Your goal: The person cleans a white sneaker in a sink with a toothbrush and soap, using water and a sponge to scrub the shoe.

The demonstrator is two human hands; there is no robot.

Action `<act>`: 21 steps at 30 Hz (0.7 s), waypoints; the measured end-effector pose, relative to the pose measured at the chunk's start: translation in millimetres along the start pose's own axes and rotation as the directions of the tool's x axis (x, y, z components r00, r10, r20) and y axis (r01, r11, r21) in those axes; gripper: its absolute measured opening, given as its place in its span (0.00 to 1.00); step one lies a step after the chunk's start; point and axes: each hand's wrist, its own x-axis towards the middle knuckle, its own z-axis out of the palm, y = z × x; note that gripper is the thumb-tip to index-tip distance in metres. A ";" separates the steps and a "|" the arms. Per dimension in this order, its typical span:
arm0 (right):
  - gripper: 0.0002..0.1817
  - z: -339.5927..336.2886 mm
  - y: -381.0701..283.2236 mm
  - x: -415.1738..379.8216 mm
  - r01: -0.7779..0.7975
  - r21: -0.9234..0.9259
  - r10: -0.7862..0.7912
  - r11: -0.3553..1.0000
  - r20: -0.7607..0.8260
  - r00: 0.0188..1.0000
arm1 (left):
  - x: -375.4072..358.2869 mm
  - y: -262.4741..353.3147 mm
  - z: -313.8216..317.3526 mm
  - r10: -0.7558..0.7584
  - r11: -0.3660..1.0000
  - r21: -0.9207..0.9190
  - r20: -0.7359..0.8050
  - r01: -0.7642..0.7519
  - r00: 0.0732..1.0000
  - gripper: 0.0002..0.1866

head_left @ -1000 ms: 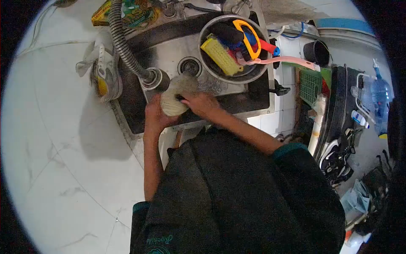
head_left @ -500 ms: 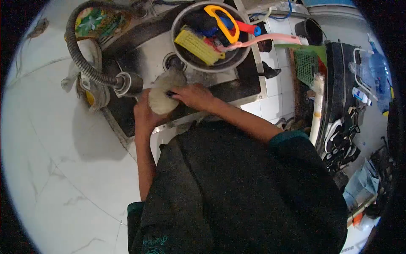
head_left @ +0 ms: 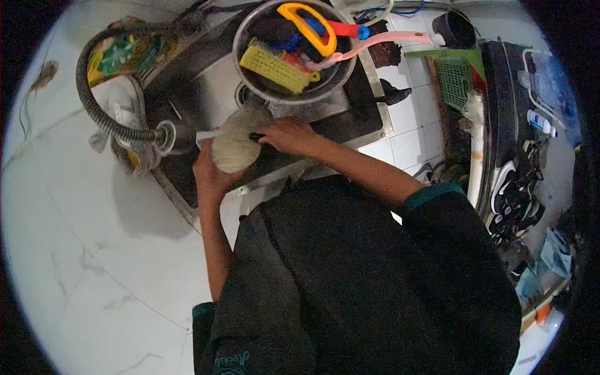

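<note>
A pale round object [head_left: 234,149] is gripped between both hands over the sink [head_left: 206,81]: cupped from below by the left hand [head_left: 209,172], pressed from its right side by the right hand [head_left: 287,134], fingers closed on a dark item.

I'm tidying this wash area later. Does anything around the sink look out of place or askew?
The metal bowl sits in the sink crammed with brushes: a yellow scrub brush lies slanted and a pink handle sticks out over the rim. The hands' pale round object looks intact.
</note>
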 end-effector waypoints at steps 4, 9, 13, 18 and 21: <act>0.24 -14.2 -31.9 9.0 -0.140 0.134 0.141 0.981 0.008 0.990 | 0.6 -2.6 3.2 -0.032 0.997 0.067 0.053 0.029 0.998 0.46; 0.23 -10.3 11.8 -6.4 -0.096 0.006 0.095 0.995 0.101 0.990 | 7.2 -7.6 5.6 0.056 0.998 -0.011 0.017 -0.056 0.998 0.46; 0.22 -1.9 -4.7 -4.1 -0.072 0.010 0.071 0.997 0.062 0.996 | 5.6 -4.1 0.4 0.046 0.997 0.067 0.020 -0.047 0.999 0.49; 0.21 13.2 -0.6 -6.4 -0.070 0.092 0.067 0.993 0.031 0.997 | -1.9 -7.1 -0.1 -0.035 0.994 0.110 0.084 0.026 0.996 0.50; 0.22 -1.6 -19.1 14.0 -0.075 0.116 0.069 0.990 0.053 0.996 | 5.7 -17.4 -3.2 0.006 0.987 0.161 0.025 -0.010 1.000 0.50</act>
